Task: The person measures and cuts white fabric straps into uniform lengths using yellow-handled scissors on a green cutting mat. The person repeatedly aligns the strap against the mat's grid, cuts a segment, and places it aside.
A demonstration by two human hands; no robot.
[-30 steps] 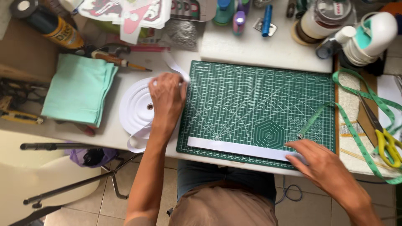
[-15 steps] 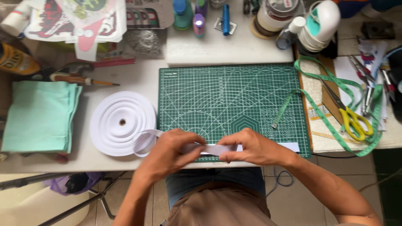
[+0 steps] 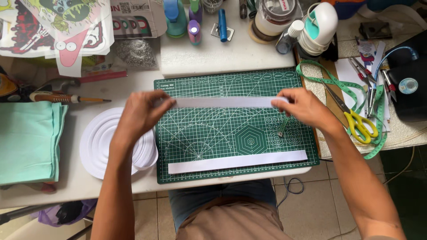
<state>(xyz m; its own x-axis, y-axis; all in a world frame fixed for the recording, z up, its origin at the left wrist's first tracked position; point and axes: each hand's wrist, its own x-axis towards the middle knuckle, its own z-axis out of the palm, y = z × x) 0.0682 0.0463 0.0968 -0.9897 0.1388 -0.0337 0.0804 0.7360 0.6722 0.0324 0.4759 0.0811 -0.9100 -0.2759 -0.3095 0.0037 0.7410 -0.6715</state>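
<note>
Both hands hold one white paper strip (image 3: 224,102) stretched level above the green cutting mat (image 3: 209,133). My left hand (image 3: 140,113) pinches its left end and my right hand (image 3: 302,106) pinches its right end. A second white paper strip (image 3: 238,161) lies flat along the mat's near edge. A big roll of white paper tape (image 3: 100,140) lies on the table just left of the mat, partly under my left wrist. A small green-handled tool (image 3: 281,129) lies on the mat below my right hand.
Folded mint-green cloth (image 3: 29,142) lies at far left, a screwdriver (image 3: 66,98) behind it. Yellow-handled scissors (image 3: 353,118) and a green measuring tape (image 3: 338,82) lie right of the mat. Bottles, jars and printed cut-outs crowd the back edge. A black device (image 3: 411,84) stands far right.
My hands came together at the mat's near edge, then lifted one strip and drew it out wide toward the mat's far half. One strip stays at the near edge.
</note>
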